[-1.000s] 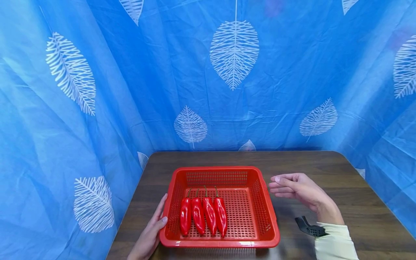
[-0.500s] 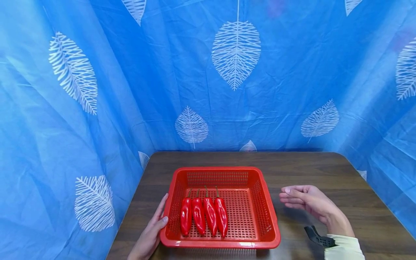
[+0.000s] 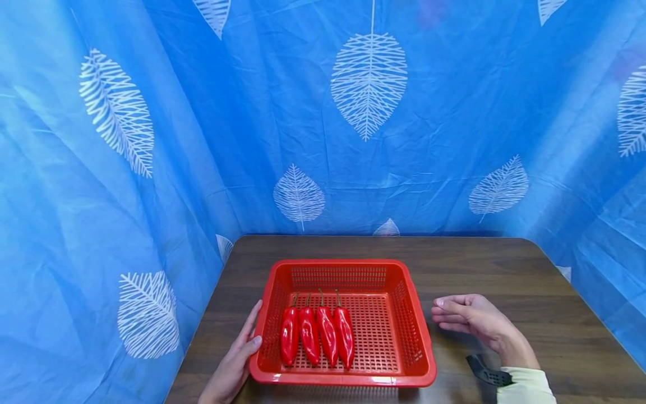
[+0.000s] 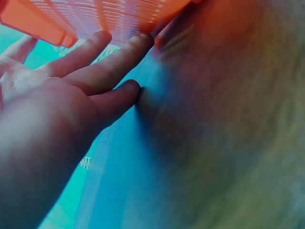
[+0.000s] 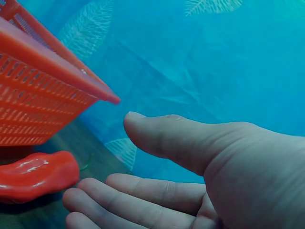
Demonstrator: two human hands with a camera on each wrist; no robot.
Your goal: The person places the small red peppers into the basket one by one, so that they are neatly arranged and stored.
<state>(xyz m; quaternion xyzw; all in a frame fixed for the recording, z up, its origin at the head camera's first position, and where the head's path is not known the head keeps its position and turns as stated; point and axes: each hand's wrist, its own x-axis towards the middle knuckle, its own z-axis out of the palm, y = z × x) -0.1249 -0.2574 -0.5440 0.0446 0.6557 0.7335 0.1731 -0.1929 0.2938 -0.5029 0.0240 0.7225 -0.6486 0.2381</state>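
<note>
My left hand (image 3: pixel 231 362) holds the left side of a red plastic basket (image 3: pixel 410 294), thumb on the rim. In the left wrist view, its fingers (image 4: pixel 107 67) reach along the slotted outer wall. Several glossy red chili peppers (image 3: pixel 327 336) lie side by side in the basket's left half, green stems pointing away. My right hand (image 3: pixel 481 322) hovers at the basket's right with nothing in it, thumb apart from the fingers. Just beyond its fingertips, another red chili pepper (image 5: pixel 35 176) lies on the table below the basket's side wall; the head view hides it.
The basket stands on a dark wood-grain table (image 3: pixel 479 258). Blue cloth (image 3: pixel 429 112) with white leaf prints hangs behind and along both sides. A black strap mount (image 3: pixel 487 371) sits on the right wrist.
My right hand has drawn away to the right from the basket's rim and come lower and nearer. The left hand, the basket and the peppers inside stay put.
</note>
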